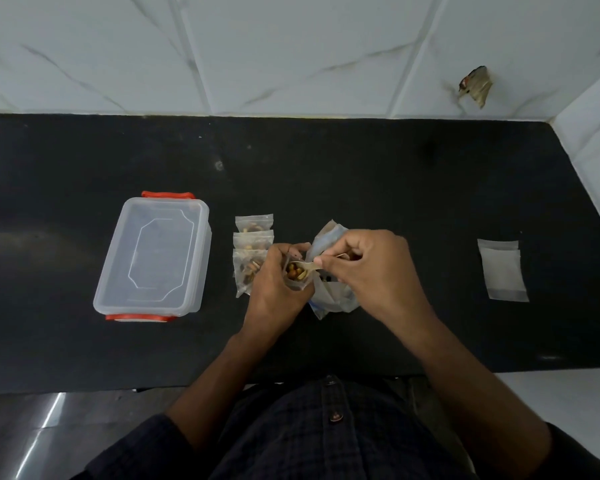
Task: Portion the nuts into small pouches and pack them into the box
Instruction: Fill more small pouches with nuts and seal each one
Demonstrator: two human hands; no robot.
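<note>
A: How far along is it?
B: The box (151, 254) sits lidded; three filled pouches (252, 252) lie beside it. The left hand (274, 285) grips a pouch (296, 271) open, the right hand (371, 268) pinches a spoon (312, 266) tipping nuts (295, 270) in.
A: What's left?
B: Empty pouches (502, 270) wait right; packing isn't begun.

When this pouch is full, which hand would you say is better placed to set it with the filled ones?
Left, probably. The left hand already holds the open pouch, right beside the filled pouches; the right hand is busy pinching the spoon.
</note>
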